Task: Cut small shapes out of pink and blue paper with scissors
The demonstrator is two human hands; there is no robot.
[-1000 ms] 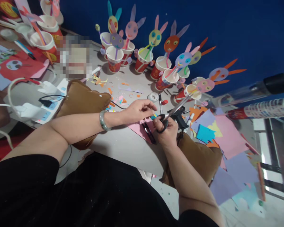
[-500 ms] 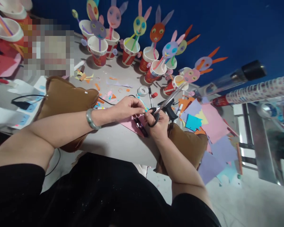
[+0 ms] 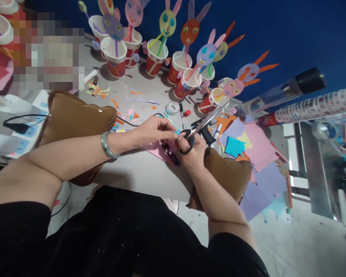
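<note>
My right hand (image 3: 192, 152) is wrapped round the black handles of a pair of scissors (image 3: 202, 125), whose blades point away to the upper right. Its thumb and fingertips meet those of my left hand (image 3: 152, 132). Closed in a pinch, my left hand grips a small light-blue piece (image 3: 177, 132), mostly hidden by the fingers. Below the hands, a dark shiny object (image 3: 169, 152) lies on a sheet of pink paper (image 3: 154, 148). A roll of clear tape (image 3: 172, 108) and a black marker (image 3: 182, 115) lie just beyond.
Paper cups (image 3: 113, 57) with rabbit faces on straws line the blue wall. Brown cushions (image 3: 77, 119) flank my arms. Coloured paper sheets (image 3: 259, 146) and a long stack of cups (image 3: 311, 105) are at right. A black glue gun (image 3: 209, 132) sits behind the scissors. Paper scraps (image 3: 132, 113) litter the table.
The whole view has shifted slightly, so the cups and left cushion appear further left and higher. Both hands stay together, with the left fingers a little straighter; the scissors remain in my right hand.
</note>
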